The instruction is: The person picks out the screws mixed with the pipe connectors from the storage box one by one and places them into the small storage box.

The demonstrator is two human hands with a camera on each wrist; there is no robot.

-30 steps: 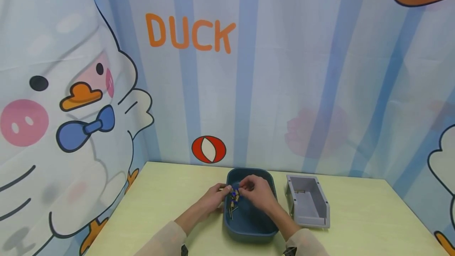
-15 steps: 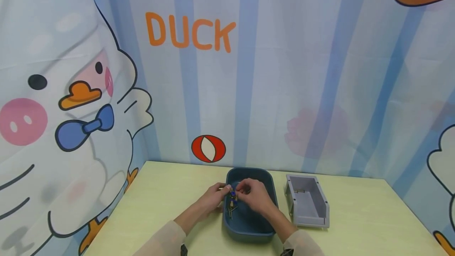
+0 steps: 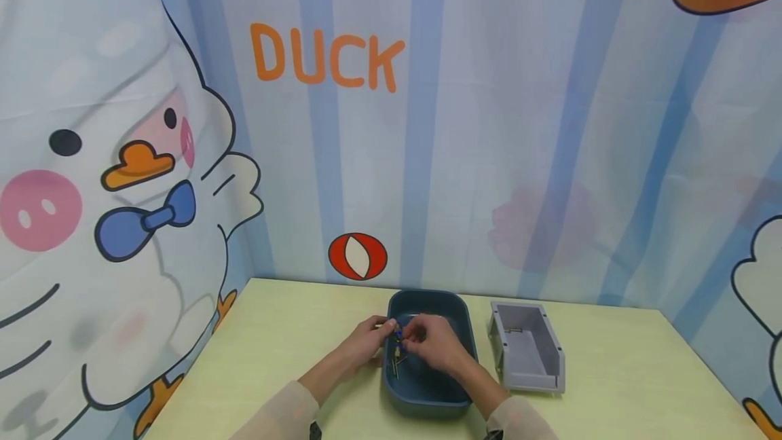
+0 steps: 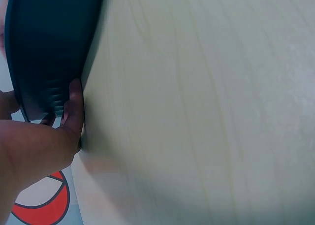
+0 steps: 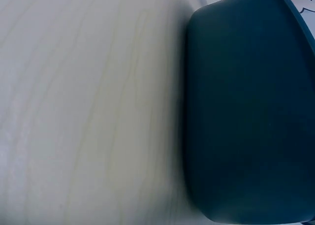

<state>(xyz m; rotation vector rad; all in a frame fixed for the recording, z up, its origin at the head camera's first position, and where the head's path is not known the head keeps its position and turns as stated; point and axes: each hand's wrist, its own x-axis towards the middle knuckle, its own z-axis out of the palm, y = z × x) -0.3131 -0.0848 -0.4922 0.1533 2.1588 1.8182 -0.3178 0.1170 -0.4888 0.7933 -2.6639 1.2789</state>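
Note:
A dark blue-green plastic tub (image 3: 427, 409) stands on the table. My left hand (image 3: 368, 341) grips its left wall, thumb at the rim; the left wrist view shows the left fingers (image 4: 74, 107) against the tub's outer wall. My right hand (image 3: 436, 343) reaches inside with bent fingers, its fingertips at a small cluster of blue and brass-coloured pieces (image 3: 398, 352) along the left side. Thin brass-coloured screws (image 3: 395, 368) lie just below them. Whether the right fingertips pinch a piece is too small to tell. The right wrist view shows mostly the tub's outer wall (image 5: 246, 112).
To the right of the tub stands a grey open-front parts bin (image 3: 530, 358), with brass-coloured screws (image 3: 514, 329) lying near its back. Pale yellow tabletop (image 3: 617, 372) surrounds both containers. A printed curtain (image 3: 464, 155) hangs behind the table.
My right hand has moved slightly left and toward me inside the tub, over the small pieces. My left hand stays on the tub's left wall.

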